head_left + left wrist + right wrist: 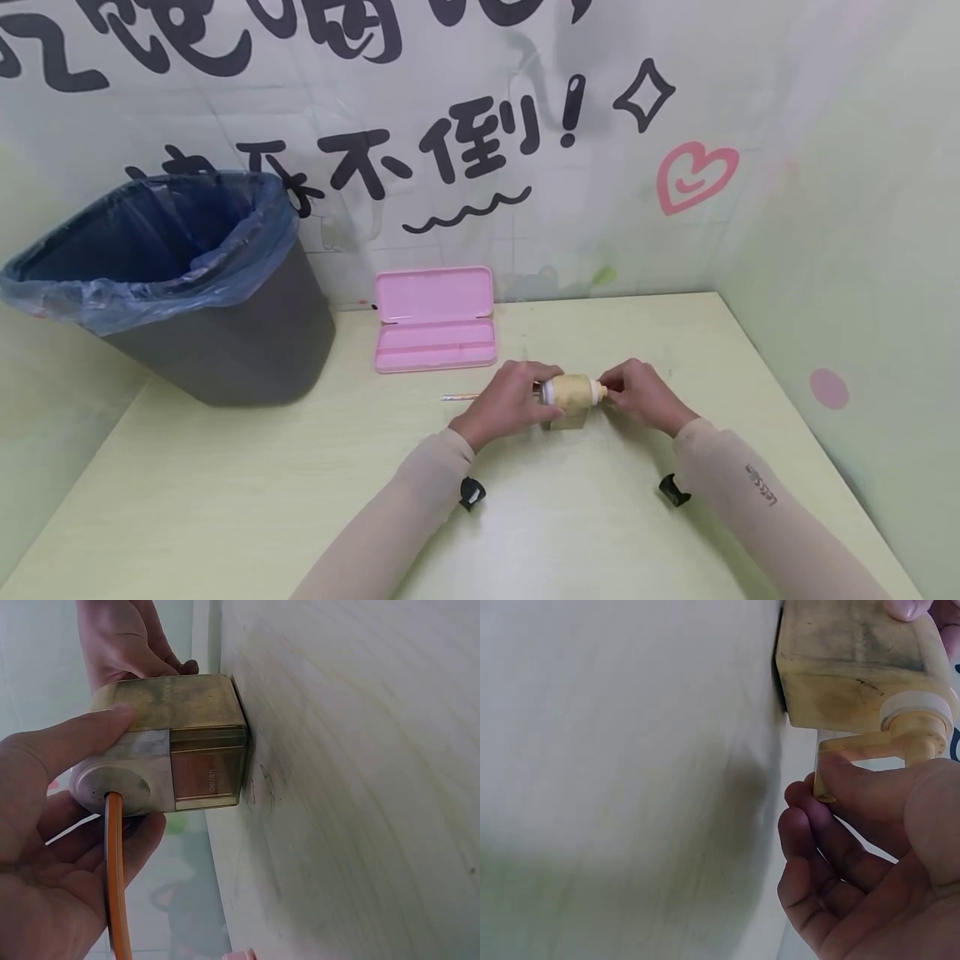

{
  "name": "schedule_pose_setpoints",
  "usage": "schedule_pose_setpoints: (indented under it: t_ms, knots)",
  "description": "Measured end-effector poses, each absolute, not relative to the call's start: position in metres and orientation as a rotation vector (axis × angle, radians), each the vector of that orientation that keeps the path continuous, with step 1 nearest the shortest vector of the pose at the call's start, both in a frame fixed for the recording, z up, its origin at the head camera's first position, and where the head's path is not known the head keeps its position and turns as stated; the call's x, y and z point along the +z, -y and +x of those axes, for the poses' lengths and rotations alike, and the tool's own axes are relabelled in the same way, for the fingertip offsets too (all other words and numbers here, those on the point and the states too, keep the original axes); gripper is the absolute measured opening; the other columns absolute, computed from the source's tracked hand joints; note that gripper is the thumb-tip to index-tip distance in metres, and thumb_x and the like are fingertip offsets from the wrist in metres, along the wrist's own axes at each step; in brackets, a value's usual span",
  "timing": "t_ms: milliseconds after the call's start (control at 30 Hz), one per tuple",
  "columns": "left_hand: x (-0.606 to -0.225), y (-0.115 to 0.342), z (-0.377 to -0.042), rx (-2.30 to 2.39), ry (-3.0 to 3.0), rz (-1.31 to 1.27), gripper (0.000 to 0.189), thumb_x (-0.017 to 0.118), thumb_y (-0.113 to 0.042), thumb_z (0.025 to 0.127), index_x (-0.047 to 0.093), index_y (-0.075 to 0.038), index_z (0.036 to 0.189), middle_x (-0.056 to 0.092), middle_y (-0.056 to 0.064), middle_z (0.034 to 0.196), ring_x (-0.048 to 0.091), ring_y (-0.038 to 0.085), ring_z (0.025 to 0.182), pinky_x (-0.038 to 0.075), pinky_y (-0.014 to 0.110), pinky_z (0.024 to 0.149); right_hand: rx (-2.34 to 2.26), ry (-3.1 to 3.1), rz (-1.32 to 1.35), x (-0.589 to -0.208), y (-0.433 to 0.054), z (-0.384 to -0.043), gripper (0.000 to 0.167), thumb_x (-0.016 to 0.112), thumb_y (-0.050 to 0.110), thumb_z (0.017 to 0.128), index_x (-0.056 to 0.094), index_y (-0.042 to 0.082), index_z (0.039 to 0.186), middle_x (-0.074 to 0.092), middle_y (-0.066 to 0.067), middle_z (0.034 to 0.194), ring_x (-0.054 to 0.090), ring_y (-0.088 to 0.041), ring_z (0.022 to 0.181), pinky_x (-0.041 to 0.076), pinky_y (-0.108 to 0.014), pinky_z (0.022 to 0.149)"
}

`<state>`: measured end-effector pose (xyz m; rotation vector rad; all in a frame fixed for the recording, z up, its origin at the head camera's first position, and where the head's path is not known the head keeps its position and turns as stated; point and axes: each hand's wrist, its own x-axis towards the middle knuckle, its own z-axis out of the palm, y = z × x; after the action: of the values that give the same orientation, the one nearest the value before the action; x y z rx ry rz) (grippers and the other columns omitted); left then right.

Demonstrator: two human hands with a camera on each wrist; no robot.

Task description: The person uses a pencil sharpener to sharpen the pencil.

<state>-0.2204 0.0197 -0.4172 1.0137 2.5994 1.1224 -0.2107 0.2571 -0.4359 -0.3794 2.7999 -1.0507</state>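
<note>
A yellowish hand-crank pencil sharpener stands on the table, held from its left side by my left hand. In the left wrist view, the thumb lies on the sharpener's top edge and the other fingers sit on its far side. An orange-striped pencil sticks into the round hole in its front; the pencil's tip is hidden inside. A clear-walled drawer shows below that hole. On the opposite side, my right hand pinches the end of the crank handle between thumb and fingers.
Behind the hands, an open pink pencil case lies against the wall. A grey bin with a blue liner stands at the back left. Walls border the table at the back and right.
</note>
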Motion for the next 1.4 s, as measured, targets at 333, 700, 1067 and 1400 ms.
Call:
schedule_pose_setpoints:
  t_ms: [333, 700, 1067, 1400]
  knots:
    - [-0.417, -0.020, -0.221, 1.125, -2.590, 1.006, 0.050, 0.086, -0.013, 0.077, 0.069, -0.003, 0.123, 0.070, 0.010, 0.118, 0.062, 0.013, 0.088, 0.050, 0.019, 0.071, -1.005, -2.799, -0.389, -0.435, -0.255, -0.201, 0.007, 0.072, 0.003, 0.088, 0.077, 0.001, 0.093, 0.073, -0.005, 0.083, 0.058, -0.013, 0.070, 0.050, -0.030, 0.065]
    - [-0.416, -0.020, -0.220, 1.108, -2.594, 0.989, 0.051, 0.086, -0.014, 0.078, 0.068, -0.004, 0.125, 0.070, 0.010, 0.120, 0.062, 0.013, 0.089, 0.050, 0.020, 0.071, -1.014, -2.772, -0.380, -0.438, -0.255, -0.186, 0.007, 0.076, 0.009, 0.087, 0.077, 0.004, 0.091, 0.072, 0.000, 0.080, 0.059, -0.012, 0.071, 0.051, -0.033, 0.067]
    - [-0.418, -0.021, -0.220, 1.132, -2.584, 1.011, 0.049, 0.086, -0.013, 0.078, 0.069, -0.004, 0.123, 0.071, 0.009, 0.116, 0.062, 0.011, 0.085, 0.050, 0.020, 0.071, -0.985, -2.786, -0.435, -0.431, -0.255, -0.171, 0.008, 0.076, 0.008, 0.086, 0.077, 0.003, 0.092, 0.073, 0.001, 0.083, 0.061, -0.011, 0.074, 0.052, -0.031, 0.069]
    - [-0.419, -0.020, -0.221, 1.127, -2.595, 1.027, 0.048, 0.086, -0.013, 0.077, 0.070, -0.004, 0.122, 0.072, 0.008, 0.113, 0.060, 0.011, 0.083, 0.049, 0.020, 0.070, -0.980, -2.778, -0.537, -0.422, -0.258, -0.164, 0.008, 0.075, 0.005, 0.086, 0.078, 0.003, 0.093, 0.073, 0.002, 0.085, 0.062, -0.009, 0.075, 0.052, -0.028, 0.068]
